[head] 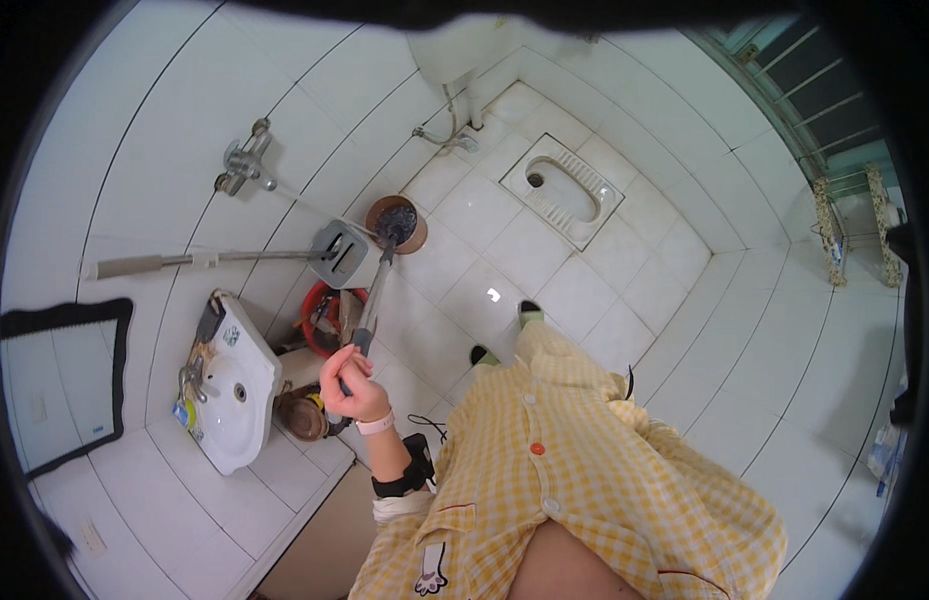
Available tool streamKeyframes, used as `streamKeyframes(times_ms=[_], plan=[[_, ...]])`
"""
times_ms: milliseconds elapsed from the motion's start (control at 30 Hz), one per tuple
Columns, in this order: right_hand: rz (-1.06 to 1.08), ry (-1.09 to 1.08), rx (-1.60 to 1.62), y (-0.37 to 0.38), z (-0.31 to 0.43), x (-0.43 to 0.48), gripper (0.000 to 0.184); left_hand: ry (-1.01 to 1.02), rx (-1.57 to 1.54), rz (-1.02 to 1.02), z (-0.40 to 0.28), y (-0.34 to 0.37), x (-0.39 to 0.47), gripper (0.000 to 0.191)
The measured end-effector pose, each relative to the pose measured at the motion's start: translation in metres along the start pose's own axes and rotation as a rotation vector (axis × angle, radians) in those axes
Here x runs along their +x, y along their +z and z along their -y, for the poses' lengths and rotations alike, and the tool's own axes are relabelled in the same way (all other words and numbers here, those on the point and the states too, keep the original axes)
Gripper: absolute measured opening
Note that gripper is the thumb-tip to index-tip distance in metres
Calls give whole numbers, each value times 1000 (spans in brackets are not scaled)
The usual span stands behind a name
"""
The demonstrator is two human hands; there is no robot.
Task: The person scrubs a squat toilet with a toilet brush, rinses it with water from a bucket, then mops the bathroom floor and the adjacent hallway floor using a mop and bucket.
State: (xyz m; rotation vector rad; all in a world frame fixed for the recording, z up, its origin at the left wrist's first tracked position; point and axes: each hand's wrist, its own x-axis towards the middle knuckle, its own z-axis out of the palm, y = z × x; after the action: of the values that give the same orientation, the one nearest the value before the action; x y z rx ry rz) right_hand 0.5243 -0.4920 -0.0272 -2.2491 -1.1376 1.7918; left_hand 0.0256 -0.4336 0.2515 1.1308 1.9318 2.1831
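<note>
My left hand [353, 385] is closed round the dark grip of a long-handled mop [372, 300], in front of me and left of my body. The mop's metal pole slants away from me, its dark, wet-looking head [396, 222] inside a round brown bucket [413, 238] by the wall. Beside that bucket stands a grey and white slotted bucket [340, 255]. A second pole with a beige grip [127, 267] reaches from its top towards the wall. My right hand is out of view; the yellow checked pyjama top covers that side.
A squat toilet [562, 191] is set in the tiled floor ahead. On the left are a white washbasin [232, 405], a red basin [308, 319] holding odds and ends, a brown pot [305, 418] and a wall-mounted mixer tap [247, 159]. My green slippers [533, 316] rest on the floor tiles.
</note>
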Motion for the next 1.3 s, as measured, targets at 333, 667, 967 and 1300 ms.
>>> streamKeyframes(times_ms=[333,667,967,1300], plan=[[-1,-73,19,-85,99,103,18,162,80,-278,8,95,56,16],[49,-132,-429,-307,318,265,20,128,297,-618,1,193,78,15],[124,-26,-406,-299,419,299,23,162,293,-687,4,199,84,16],[192,-232,-947,-314,399,297,24,240,392,-853,15,194,128,12]])
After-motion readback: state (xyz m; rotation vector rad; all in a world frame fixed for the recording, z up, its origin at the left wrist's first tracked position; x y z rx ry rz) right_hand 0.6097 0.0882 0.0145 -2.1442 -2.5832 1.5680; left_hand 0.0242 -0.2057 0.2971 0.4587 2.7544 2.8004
